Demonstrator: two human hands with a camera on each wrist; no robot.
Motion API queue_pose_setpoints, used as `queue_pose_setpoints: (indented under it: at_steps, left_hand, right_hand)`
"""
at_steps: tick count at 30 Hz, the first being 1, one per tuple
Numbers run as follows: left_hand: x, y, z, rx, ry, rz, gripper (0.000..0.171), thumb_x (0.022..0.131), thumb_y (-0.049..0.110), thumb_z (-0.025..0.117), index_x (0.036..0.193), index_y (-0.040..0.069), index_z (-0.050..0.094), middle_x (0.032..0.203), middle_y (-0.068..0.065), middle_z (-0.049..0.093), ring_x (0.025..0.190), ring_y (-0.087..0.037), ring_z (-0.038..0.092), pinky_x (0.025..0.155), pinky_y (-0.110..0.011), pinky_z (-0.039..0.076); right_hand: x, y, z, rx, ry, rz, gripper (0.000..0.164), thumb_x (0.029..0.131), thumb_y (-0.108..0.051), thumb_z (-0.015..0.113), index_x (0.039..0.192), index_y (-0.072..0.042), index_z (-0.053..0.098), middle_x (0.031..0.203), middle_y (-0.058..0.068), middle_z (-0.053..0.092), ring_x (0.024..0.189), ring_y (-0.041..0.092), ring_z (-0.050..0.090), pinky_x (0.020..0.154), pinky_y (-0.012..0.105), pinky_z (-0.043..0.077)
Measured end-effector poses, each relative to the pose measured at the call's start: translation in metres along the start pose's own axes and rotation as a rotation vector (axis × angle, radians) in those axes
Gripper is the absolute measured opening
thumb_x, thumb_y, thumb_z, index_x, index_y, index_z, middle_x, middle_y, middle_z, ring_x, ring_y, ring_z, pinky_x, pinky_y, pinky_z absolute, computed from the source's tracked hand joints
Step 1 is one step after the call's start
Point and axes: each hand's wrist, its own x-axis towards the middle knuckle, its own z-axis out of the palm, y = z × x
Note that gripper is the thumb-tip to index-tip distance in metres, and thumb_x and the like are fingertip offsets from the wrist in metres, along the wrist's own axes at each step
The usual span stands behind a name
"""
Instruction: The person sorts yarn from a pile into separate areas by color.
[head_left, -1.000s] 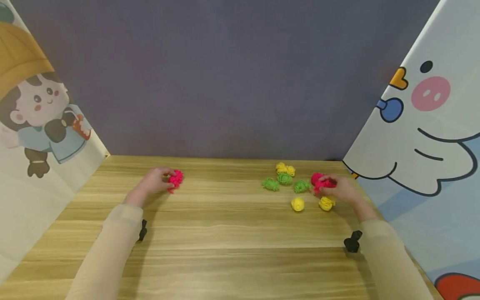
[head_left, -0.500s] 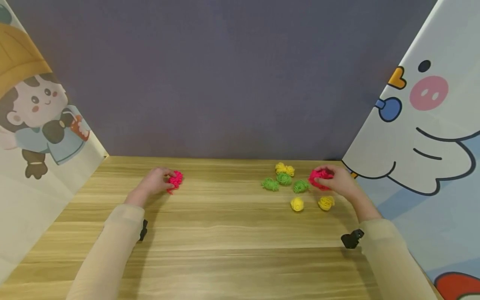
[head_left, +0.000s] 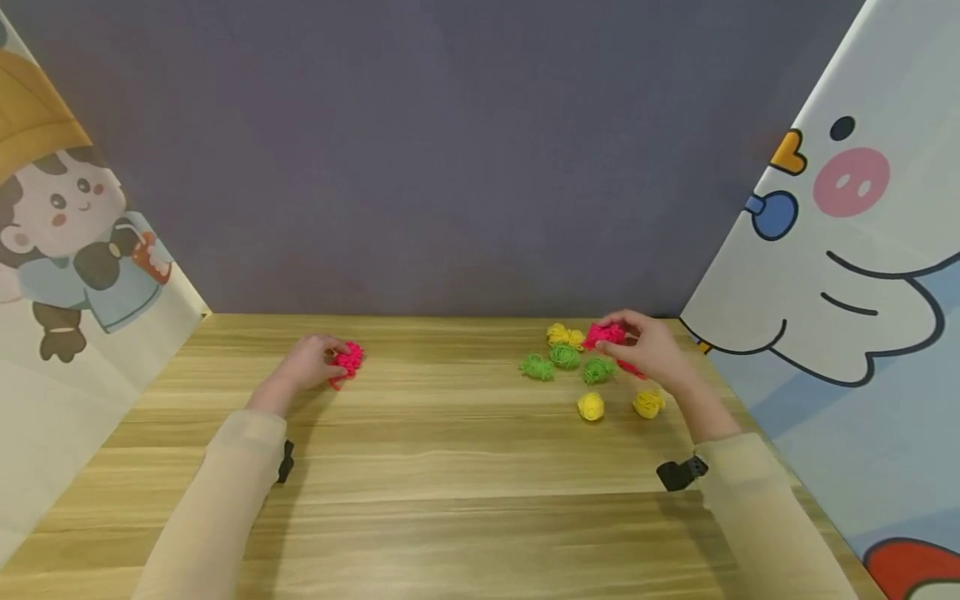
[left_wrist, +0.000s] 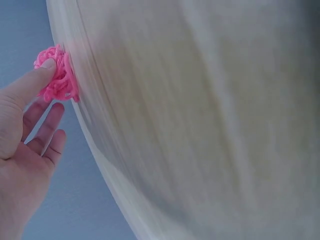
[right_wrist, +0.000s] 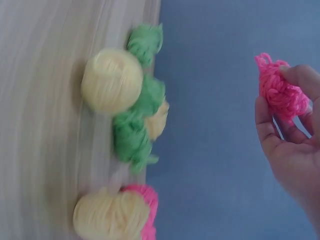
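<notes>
At the left of the table, my left hand (head_left: 306, 364) pinches a pink yarn ball (left_wrist: 61, 80) between thumb and fingers; the ball touches the tabletop, a loose strand trailing from it. My right hand (head_left: 651, 350) holds another pink yarn ball (right_wrist: 281, 89) in its fingertips, lifted above the table. Below that hand, a further pink yarn ball (head_left: 632, 369) lies mostly hidden in the head view; its edge shows behind a yellow ball in the right wrist view.
Left of the right hand lie several green yarn balls (head_left: 565, 356) close together. A yellow yarn bundle (head_left: 564, 336) sits behind them. Two yellow balls, one (head_left: 591, 407) and another (head_left: 648, 404), lie nearer. A grey panel (head_left: 450, 167) stands at the table's back, with printed panels at both sides.
My right hand has picked up one pink yarn ball from the right-hand group and moved it up and left. The left hand stays in place with its pink ball.
</notes>
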Motion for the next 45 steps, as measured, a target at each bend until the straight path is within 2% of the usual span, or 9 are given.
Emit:
queue_pose_setpoints:
  at_steps: [4, 10, 19, 22, 27, 32, 35, 39, 45]
  left_hand:
    - [0.001, 0.0, 0.001, -0.03, -0.012, -0.016, 0.03, 0.079, 0.007, 0.074, 0.106, -0.003, 0.065, 0.093, -0.017, 0.066, 0.08, -0.024, 0.062, 0.072, -0.039, 0.053]
    - [-0.001, 0.001, 0.0, -0.058, -0.034, -0.038, 0.036, 0.08, 0.007, 0.073, 0.112, -0.004, 0.063, 0.1, -0.019, 0.065, 0.084, -0.025, 0.062, 0.071, -0.036, 0.054]
    - [0.0, 0.005, 0.001, -0.057, -0.03, 0.012, 0.03, 0.081, 0.006, 0.072, 0.108, -0.003, 0.064, 0.096, -0.018, 0.065, 0.084, -0.025, 0.061, 0.068, -0.034, 0.053]
    - [0.001, 0.006, 0.002, -0.056, -0.026, 0.017, 0.029, 0.081, 0.007, 0.073, 0.107, -0.001, 0.065, 0.095, -0.016, 0.065, 0.084, -0.025, 0.062, 0.07, -0.036, 0.053]
    - [0.003, 0.007, 0.003, -0.051, -0.024, 0.012, 0.028, 0.08, 0.007, 0.073, 0.106, -0.001, 0.065, 0.097, -0.017, 0.065, 0.084, -0.025, 0.062, 0.073, -0.039, 0.053]
    - [0.004, 0.008, 0.002, -0.044, -0.031, -0.001, 0.027, 0.08, 0.007, 0.073, 0.105, -0.001, 0.066, 0.097, -0.016, 0.065, 0.083, -0.024, 0.061, 0.072, -0.037, 0.052]
    - [0.005, 0.009, 0.002, -0.038, -0.037, 0.004, 0.027, 0.08, 0.007, 0.073, 0.105, -0.001, 0.066, 0.096, -0.017, 0.065, 0.081, -0.023, 0.061, 0.071, -0.036, 0.052]
    - [0.006, 0.008, 0.002, -0.021, -0.042, 0.012, 0.028, 0.081, 0.007, 0.072, 0.106, -0.002, 0.066, 0.094, -0.016, 0.065, 0.079, -0.022, 0.061, 0.069, -0.035, 0.051]
    - [0.007, 0.007, 0.003, -0.012, -0.055, 0.011, 0.028, 0.081, 0.007, 0.072, 0.107, -0.002, 0.066, 0.088, -0.014, 0.065, 0.074, -0.02, 0.06, 0.066, -0.032, 0.051]
  right_hand:
    - [0.001, -0.012, 0.011, 0.084, 0.014, -0.014, 0.036, 0.085, -0.026, 0.071, 0.113, -0.007, 0.061, 0.108, 0.011, 0.06, 0.088, 0.016, 0.059, 0.072, 0.019, 0.052]
    - [0.001, -0.029, 0.028, 0.163, 0.023, -0.061, 0.035, 0.084, -0.023, 0.072, 0.112, -0.006, 0.062, 0.1, 0.009, 0.059, 0.084, 0.013, 0.056, 0.072, 0.017, 0.051]
    - [0.004, -0.046, 0.054, 0.202, 0.033, -0.095, 0.033, 0.082, -0.017, 0.074, 0.111, -0.004, 0.063, 0.105, 0.014, 0.062, 0.085, 0.008, 0.058, 0.074, 0.015, 0.052]
    - [0.0, -0.061, 0.06, 0.21, 0.035, -0.105, 0.032, 0.083, -0.012, 0.072, 0.111, 0.0, 0.062, 0.107, 0.016, 0.062, 0.087, 0.007, 0.059, 0.074, 0.015, 0.052]
    - [-0.008, -0.091, 0.067, 0.228, 0.042, -0.108, 0.031, 0.084, -0.006, 0.07, 0.112, 0.004, 0.061, 0.107, 0.02, 0.062, 0.09, 0.014, 0.061, 0.073, 0.016, 0.053]
    - [-0.006, -0.106, 0.078, 0.267, 0.051, -0.093, 0.032, 0.084, -0.007, 0.071, 0.113, 0.003, 0.062, 0.109, 0.019, 0.062, 0.093, 0.016, 0.059, 0.075, 0.016, 0.052]
    - [-0.004, -0.109, 0.086, 0.305, 0.048, -0.099, 0.032, 0.083, -0.007, 0.071, 0.112, 0.003, 0.062, 0.108, 0.019, 0.062, 0.092, 0.014, 0.058, 0.075, 0.016, 0.052]
    - [0.001, -0.112, 0.098, 0.339, 0.035, -0.108, 0.032, 0.082, -0.006, 0.072, 0.112, 0.003, 0.063, 0.108, 0.019, 0.062, 0.094, 0.019, 0.06, 0.075, 0.018, 0.053]
    - [0.022, -0.096, 0.125, 0.399, 0.007, -0.103, 0.033, 0.08, -0.008, 0.075, 0.11, 0.001, 0.065, 0.107, 0.019, 0.064, 0.096, 0.026, 0.06, 0.078, 0.025, 0.055]
